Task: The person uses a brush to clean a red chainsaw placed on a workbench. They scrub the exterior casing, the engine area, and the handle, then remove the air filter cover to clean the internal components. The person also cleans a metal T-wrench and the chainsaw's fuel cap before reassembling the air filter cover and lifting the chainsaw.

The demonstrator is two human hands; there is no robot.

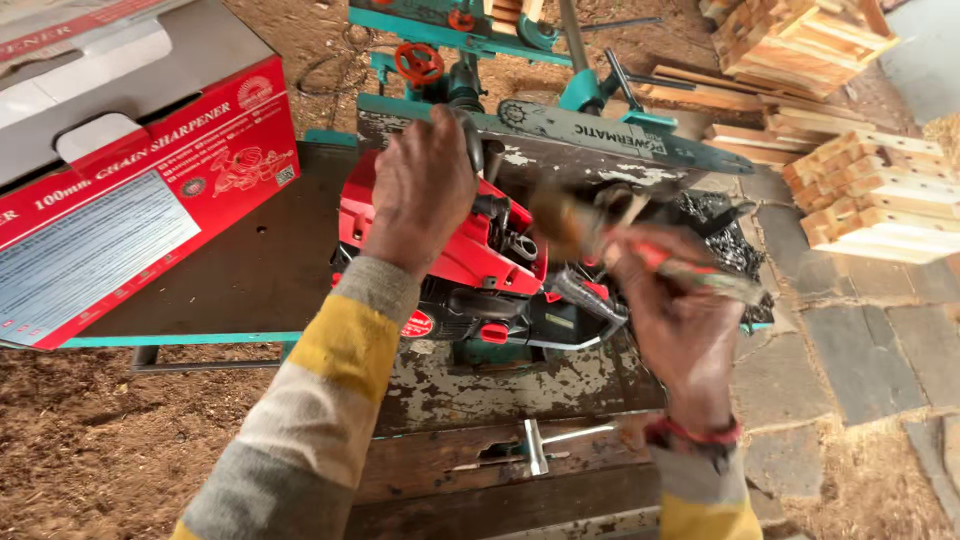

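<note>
- A big, worn work table (520, 385) with peeling paint stood on ground covered in sawdust.
- A red and grey cardboard box (130, 190) sat at the left end of the table, well apart from the hands.
- Stacks of pale wood blocks (865, 190) lay at the right, on the stone floor.
- A red and black chainsaw (470, 270) lay in the middle of the table, with its long bar (620, 135) pointing away to the right.
- The left hand (422, 190) was closed around the chainsaw's front handle, on top of the saw.
- The right hand (675, 310) was closed around a thin tool with a wooden handle (575, 225), just above the saw. The tool was blurry.
- A dark chain (725, 235) lay piled just beside the right hand.
</note>
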